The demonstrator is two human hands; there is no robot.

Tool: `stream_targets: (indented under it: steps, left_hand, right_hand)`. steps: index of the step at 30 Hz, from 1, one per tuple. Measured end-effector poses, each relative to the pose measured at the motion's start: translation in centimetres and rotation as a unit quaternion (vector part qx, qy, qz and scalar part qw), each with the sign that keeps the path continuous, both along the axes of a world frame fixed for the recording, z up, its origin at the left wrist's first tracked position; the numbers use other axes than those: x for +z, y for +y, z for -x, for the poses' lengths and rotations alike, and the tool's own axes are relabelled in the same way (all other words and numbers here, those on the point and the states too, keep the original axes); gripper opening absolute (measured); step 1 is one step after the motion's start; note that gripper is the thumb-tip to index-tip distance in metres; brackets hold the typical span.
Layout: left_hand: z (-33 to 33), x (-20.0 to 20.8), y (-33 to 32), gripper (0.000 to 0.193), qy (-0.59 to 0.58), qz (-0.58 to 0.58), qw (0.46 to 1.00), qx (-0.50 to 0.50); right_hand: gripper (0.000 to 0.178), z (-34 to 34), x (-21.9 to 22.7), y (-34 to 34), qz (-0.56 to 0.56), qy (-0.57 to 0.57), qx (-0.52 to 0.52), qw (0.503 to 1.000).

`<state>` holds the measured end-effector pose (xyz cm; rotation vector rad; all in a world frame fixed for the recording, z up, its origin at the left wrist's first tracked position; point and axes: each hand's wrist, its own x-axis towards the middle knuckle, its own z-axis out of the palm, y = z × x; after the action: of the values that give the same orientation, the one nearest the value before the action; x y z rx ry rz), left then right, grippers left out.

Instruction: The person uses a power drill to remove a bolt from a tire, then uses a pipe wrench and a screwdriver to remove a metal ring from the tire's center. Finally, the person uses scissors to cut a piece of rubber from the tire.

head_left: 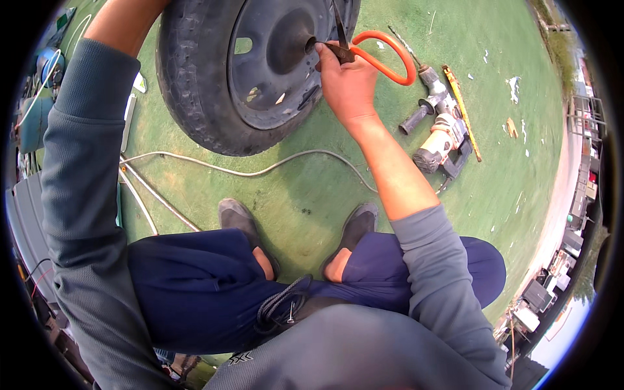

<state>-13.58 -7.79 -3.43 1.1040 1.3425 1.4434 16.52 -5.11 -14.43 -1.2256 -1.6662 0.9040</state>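
A wheel with a black tyre and a dark metal rim stands tilted in front of me, cut off by the top edge of the view. My right hand is closed on a pair of scissors with dark metal blades. One large orange loop handle sticks out to the right of the hand, and the other handle is hidden. The blades are spread, one tip at the hole in the rim's middle. My left forearm reaches up past the tyre's left side. The left hand lies beyond the top edge.
A rotary hammer drill with a long bit lies on the green floor at right, beside a rusty yellow bar. A grey cable crosses between the wheel and my shoes. Metal rods lie at left, and white scraps are scattered at right.
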Motion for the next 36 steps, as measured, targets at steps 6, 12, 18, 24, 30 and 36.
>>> stream_targets:
  steps: [6, 12, 18, 24, 30, 36]
  left_hand:
    - [10.9, -2.6, -0.7, 0.041, -0.168, 0.013, 0.986, -0.003]
    - [20.1, -0.9, -0.9, 0.039, -0.196, 0.064, 0.978, -0.022]
    - [13.1, 1.9, 4.3, 0.041, -0.064, 0.135, 0.988, -0.041]
    - [7.7, 2.8, 5.2, 0.043, 0.022, 0.166, 0.985, -0.036]
    - [5.6, 3.5, 5.1, 0.044, 0.067, 0.181, 0.981, -0.029]
    - [4.3, 3.7, 5.1, 0.045, 0.089, 0.189, 0.978, -0.025]
  right_hand:
    - [0.007, -2.9, -0.7, 1.9, -0.256, -0.088, 0.090, 0.959]
    - [0.033, 0.5, 0.4, -1.7, 0.277, 0.247, -0.029, 0.928]
    - [0.041, 0.0, 0.8, -2.1, 0.440, 0.372, 0.014, 0.817]
    - [0.034, -0.7, 0.9, -2.5, 0.388, 0.181, 0.077, 0.901]
    - [0.044, 1.0, 0.3, -2.9, 0.393, 0.173, 0.098, 0.898]
    - [0.045, 2.5, 0.6, -2.5, 0.409, 0.128, 0.064, 0.901]
